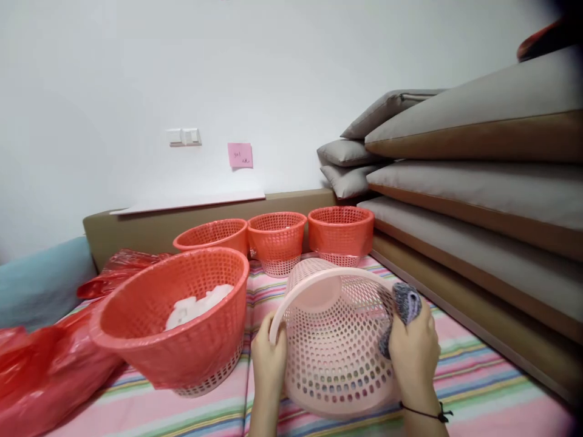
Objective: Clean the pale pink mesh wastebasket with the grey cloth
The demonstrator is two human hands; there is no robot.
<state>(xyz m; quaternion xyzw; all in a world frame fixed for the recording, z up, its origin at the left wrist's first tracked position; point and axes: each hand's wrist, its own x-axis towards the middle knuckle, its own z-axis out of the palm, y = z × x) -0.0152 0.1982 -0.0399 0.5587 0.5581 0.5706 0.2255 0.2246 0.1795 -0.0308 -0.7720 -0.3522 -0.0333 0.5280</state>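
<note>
My left hand (269, 349) curls closed on the rim of a tilted, uncovered pink basket (314, 379); my right hand (415, 346) closes around grey cloth (407, 301) opposite. Leftward, a red-covered basket (182, 349) holds white material (198, 308); farther back stand three more baskets (277, 238), likewise covered.

4 lined baskets (182, 358) behind and left of tilted basket (337, 370), cushions (473, 182) right

A pale wall (282, 73) is rising behind, carrying white switches (183, 137) and a pink note (240, 155). Along its foot a brown backrest (150, 233) is running beneath a white board (191, 202). Grey-and-brown cushions (473, 182) are standing stacked at right; a blue cushion (45, 282) is lying left.
</note>
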